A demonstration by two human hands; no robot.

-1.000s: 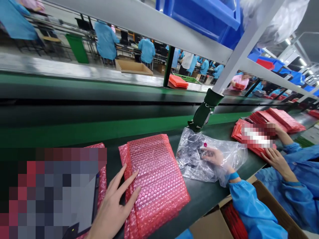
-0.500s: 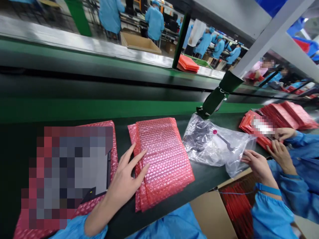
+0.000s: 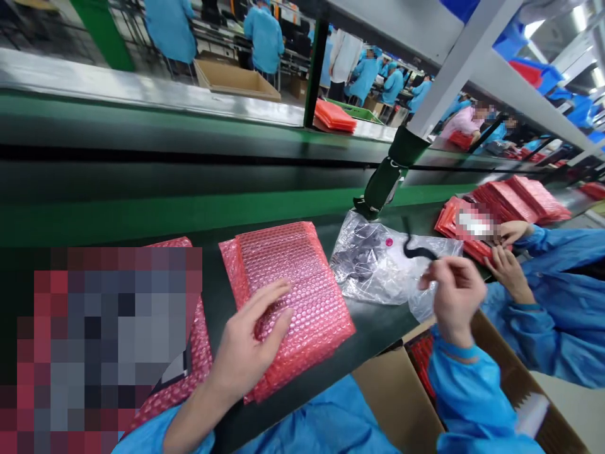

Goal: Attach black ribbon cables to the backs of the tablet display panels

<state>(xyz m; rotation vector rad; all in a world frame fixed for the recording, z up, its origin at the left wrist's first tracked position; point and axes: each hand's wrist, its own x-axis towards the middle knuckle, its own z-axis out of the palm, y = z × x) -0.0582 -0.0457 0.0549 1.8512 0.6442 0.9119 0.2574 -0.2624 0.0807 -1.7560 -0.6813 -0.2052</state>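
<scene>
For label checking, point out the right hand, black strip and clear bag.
Right hand (image 3: 457, 295), head view: middle of the hand.
Black strip (image 3: 418, 253), head view: curved middle.
Clear bag (image 3: 388, 280), head view: crinkled middle.

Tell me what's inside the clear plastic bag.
Dark pieces show through the clear plastic bag, bunched toward its left side; glare blurs their shapes, and anything beneath them is covered.

This is a factory floor, apparently a packing line: people in matching blue coats (image 3: 263, 39) at eleven o'clock, blue bins (image 3: 580, 112) at two, an open carton (image 3: 397, 400) at five, red bubble-wrap pouches (image 3: 314, 284) on the long surface (image 3: 371, 337).
</scene>
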